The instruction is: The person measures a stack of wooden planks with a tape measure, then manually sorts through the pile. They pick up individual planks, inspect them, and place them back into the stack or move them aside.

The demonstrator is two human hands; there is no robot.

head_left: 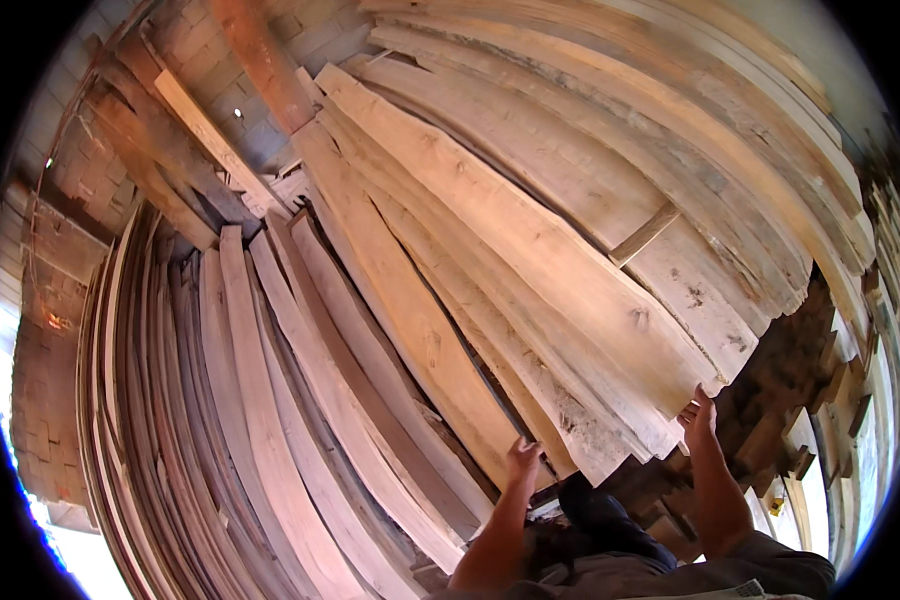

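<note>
Two hands and lots and lots of planks

I can see two bare hands, the left hand (521, 458) and the right hand (698, 415), both up against the big plank (530, 250), which is one wide pale board. There is one small wooden strip (643, 234) lying across the boards just right of the big plank. Left of the big plank stand many thin planks (260, 420), too many for me to count, surely more than ten. Behind the big plank, up at the top left, there is one block wall (225, 95). Below and right of the big plank sits one heap of short wood bits (800, 400), too jumbled to count.
</note>
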